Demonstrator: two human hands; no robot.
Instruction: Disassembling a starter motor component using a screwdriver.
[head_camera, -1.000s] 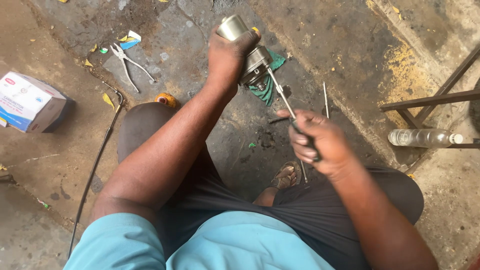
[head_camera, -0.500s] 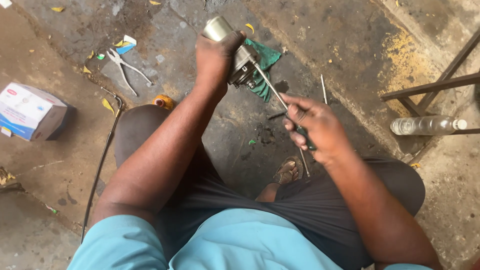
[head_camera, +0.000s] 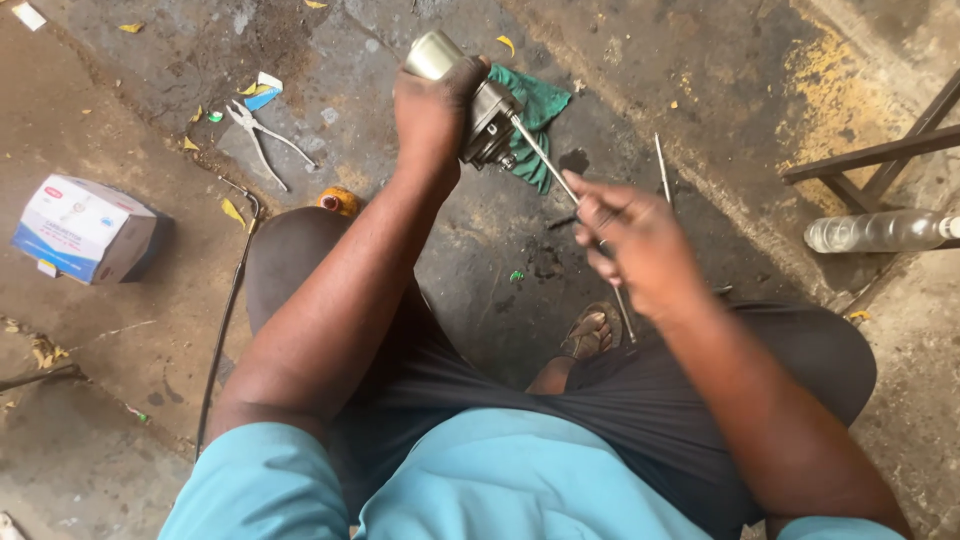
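My left hand (head_camera: 432, 112) grips a small metal cylindrical motor part (head_camera: 470, 90) held up over the concrete floor. My right hand (head_camera: 632, 240) holds a long thin screwdriver (head_camera: 545, 160) whose tip reaches into the part's dark end. A green rag (head_camera: 540, 110) lies on the floor just behind the part. I sit low with dark trousers and a light blue shirt; a sandalled foot (head_camera: 590, 332) shows between my knees.
Pliers (head_camera: 262, 135) lie on the floor at the upper left, near a white and blue cardboard box (head_camera: 85, 228). A clear plastic bottle (head_camera: 875, 232) rests at the right beside a metal frame (head_camera: 880, 152). A thin metal rod (head_camera: 662, 170) and a black cable (head_camera: 228, 310) lie nearby.
The view has shifted slightly. My right hand has slid a little along the screwdriver while my left hand keeps its hold on the metal part.
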